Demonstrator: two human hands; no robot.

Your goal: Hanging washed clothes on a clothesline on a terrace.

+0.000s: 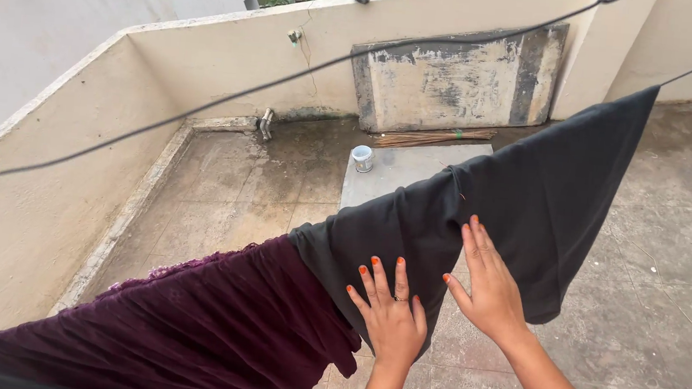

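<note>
A dark grey garment [530,194] hangs over a clothesline that runs from lower left to upper right. My left hand [390,315] lies flat on its lower part, fingers spread, nails painted orange, a ring on one finger. My right hand [488,286] presses flat on the same garment just to the right, fingers together and pointing up. Neither hand grips the cloth. Left of the grey garment a dark purple garment [209,324] hangs on the same line, its edge overlapping the grey one.
A second, bare black line [203,107] crosses higher up. Low cream parapet walls [46,193] enclose the concrete terrace. A weathered slab [456,79] leans on the back wall, with sticks [434,137] below it and a small white tin [362,158] on a raised block.
</note>
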